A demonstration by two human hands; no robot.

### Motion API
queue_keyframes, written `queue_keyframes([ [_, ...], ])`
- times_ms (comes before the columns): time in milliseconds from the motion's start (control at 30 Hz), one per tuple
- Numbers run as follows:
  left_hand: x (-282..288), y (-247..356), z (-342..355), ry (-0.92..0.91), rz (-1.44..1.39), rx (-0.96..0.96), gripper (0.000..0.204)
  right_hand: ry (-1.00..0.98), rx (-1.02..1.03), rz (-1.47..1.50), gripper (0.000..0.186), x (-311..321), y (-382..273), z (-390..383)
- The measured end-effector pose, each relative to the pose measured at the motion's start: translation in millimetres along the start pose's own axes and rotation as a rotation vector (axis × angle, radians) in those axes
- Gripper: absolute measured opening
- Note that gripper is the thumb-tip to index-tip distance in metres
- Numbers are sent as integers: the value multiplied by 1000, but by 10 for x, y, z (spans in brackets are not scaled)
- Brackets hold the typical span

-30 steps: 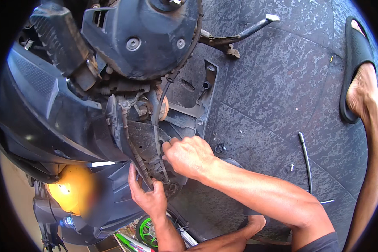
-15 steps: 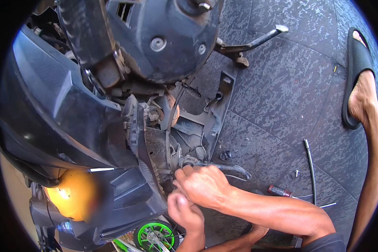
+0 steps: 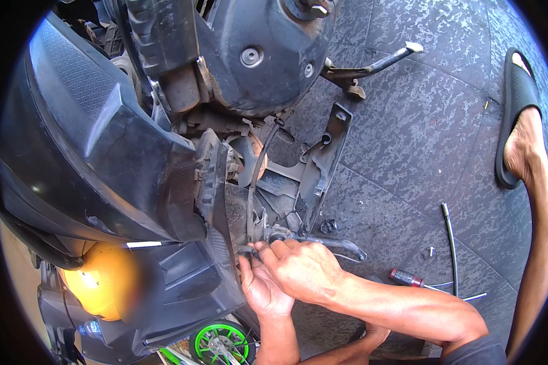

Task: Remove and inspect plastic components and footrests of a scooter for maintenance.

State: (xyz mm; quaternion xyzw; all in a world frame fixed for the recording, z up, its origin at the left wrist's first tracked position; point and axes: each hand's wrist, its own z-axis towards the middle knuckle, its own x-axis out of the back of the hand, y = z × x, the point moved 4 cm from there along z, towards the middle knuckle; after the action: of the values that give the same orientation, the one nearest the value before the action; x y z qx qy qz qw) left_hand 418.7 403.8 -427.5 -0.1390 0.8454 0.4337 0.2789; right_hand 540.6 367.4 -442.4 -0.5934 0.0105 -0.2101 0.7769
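My right hand [image 3: 304, 271] is curled over a fitting at the lower end of the scooter's exposed frame, fingers closed and their hold hidden. Just below it and overlapping, my left hand [image 3: 265, 291] is turned partly palm up, its fingers bent around a small part I cannot make out. A black cable [image 3: 259, 163] runs down to this spot from near the dark engine cover [image 3: 262, 79]. A metal lever [image 3: 341, 246] juts out right of my fingers. Dark plastic body panels [image 3: 85, 170] fill the left side.
On the dark floor [image 3: 414, 140] lie a red-handled screwdriver [image 3: 408, 278], a metal rod [image 3: 449, 243] and small bits. A bare foot in a black sandal [image 3: 516, 121] is at right. A blurred yellow round object [image 3: 94, 280] and a green wheel [image 3: 221, 345] sit lower left.
Both hands have shifted right and down, my left hand now bunched beside the right instead of on the long plastic edge. The scooter appears farther right, and the screwdriver has come into view.
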Motion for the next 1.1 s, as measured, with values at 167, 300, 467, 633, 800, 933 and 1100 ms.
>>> queue_keyframes([
  [167, 88, -14, 49, 66, 43, -37, 30, -62, 62, -27, 23, 94, 91, 96],
  [300, -54, -59, 32, 228, 88, -98, 27, -88, 57, -82, 14, 150, 158, 234],
  [467, 89, -44, 14, -26, -115, -32, 35, -50, -7, -92, 18, 213, 203, 442],
  [633, -52, -84, 44, 166, 52, -71, 33, -32, 20, -83, 17, 360, 52, 421],
  [800, 24, -13, 21, -21, 38, 17, 42, -195, -117, 152, 22, 325, 20, 284],
  [933, 63, -7, -31, 135, 171, -93, 44, -151, -171, 328, 35, 209, 117, 177],
  [1100, -135, -52, -213, 247, 372, -133, 46, -94, -211, 484, 34, 19, 137, 32],
])
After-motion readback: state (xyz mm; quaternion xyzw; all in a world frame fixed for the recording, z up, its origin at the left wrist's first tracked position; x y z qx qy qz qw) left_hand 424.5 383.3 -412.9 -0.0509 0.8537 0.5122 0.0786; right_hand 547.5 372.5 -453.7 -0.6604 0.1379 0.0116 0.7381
